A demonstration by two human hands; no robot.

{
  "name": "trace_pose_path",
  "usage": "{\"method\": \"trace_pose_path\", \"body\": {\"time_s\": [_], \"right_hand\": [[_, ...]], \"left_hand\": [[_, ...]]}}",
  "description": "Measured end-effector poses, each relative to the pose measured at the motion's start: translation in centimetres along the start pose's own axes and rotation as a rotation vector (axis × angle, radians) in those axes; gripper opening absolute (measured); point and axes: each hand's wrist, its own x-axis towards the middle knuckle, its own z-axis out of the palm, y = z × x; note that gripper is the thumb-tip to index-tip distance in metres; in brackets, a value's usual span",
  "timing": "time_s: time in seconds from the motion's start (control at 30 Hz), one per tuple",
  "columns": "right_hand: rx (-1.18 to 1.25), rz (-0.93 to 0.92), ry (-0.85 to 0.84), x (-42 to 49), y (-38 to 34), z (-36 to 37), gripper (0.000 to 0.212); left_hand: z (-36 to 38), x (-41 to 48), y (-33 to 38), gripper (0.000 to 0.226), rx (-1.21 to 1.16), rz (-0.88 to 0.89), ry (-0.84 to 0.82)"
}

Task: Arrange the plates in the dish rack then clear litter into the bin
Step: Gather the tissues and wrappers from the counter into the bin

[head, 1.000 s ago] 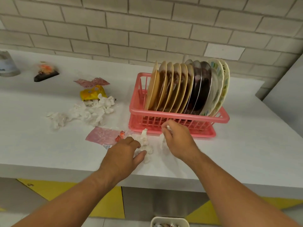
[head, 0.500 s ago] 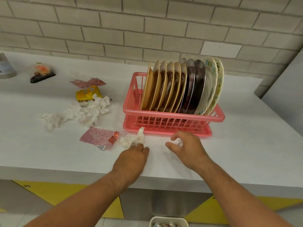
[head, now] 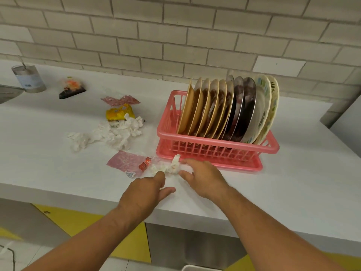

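In the lower middle of the frame, both hands meet over a crumpled tissue (head: 172, 166) lying on the white countertop (head: 293, 182), just in front of the left front corner of the pink dish rack (head: 214, 151).

The left hand (head: 144, 192) comes in from the lower left. It is relaxed and grasps nothing, with its forefinger stretched to the near edge of the tissue and its thumb spread out to the side.

The right hand (head: 203, 178) comes in from the lower right. Its forefinger and thumb lie on either side of the tissue's right end, with white paper showing between them. Whether they actually pinch the paper I cannot tell.

The plates (head: 224, 108) all stand on edge in the rack, right of centre, leaning slightly to the right. The tan ones are at the left, the dark metal-rimmed ones in the middle, and two white patterned ones at the right.

The rest of the litter lies on the countertop:
- Just left of the tissue is a small red-and-white wrapper (head: 145, 165), lying on a flat pink wrapper (head: 123, 160).
- Further up and left is a heap of crumpled tissues (head: 115, 133), with a yellow packet (head: 118, 113) touching its top.
- Above the packet is a crinkled pink wrapper (head: 120, 100).
- Toward the upper left are a clear bag (head: 71, 89) with orange and dark contents and a tin can (head: 29, 78).

At the bottom edge of the frame, below the counter, is the white rim of the bin (head: 197, 267).
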Motion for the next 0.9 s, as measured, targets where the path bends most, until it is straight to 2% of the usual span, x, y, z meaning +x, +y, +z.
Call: {"method": "trace_pose_path", "body": {"time_s": [0.13,0.3,0.43,0.53,0.63,0.8,0.9], "right_hand": [[-0.144,-0.041,-0.128,1.6,-0.7,1.3,0.051],[-0.173,0.010,-0.106,1.4,-0.7,1.7,0.023],[-0.163,0.102,-0.085,0.3,-0.6,1.1,0.021],[-0.083,0.156,-0.008,-0.5,-0.6,0.3,0.026],[-0.020,0.213,0.065,-1.2,-0.7,-0.2,0.026],[0.104,0.281,0.115,-2.4,-1.3,-0.5,0.003],[0.130,0.301,0.124,-3.1,-1.9,-0.4,0.023]], "left_hand": [[-0.7,0.3,-1.2,0.036,0.038,-0.006,0.097],[-1.6,1.5,-3.8,0.031,-0.005,0.036,0.161],[-2.1,3.0,-5.6,0.031,-0.048,0.067,0.151],[-2.5,3.6,-5.9,0.034,-0.099,0.112,0.113],[-2.3,4.1,-4.9,0.043,-0.013,0.197,0.035],[-0.6,5.6,-2.4,0.045,0.110,0.188,-0.111],[0.5,5.9,-2.0,0.036,0.206,0.227,-0.146]]}}
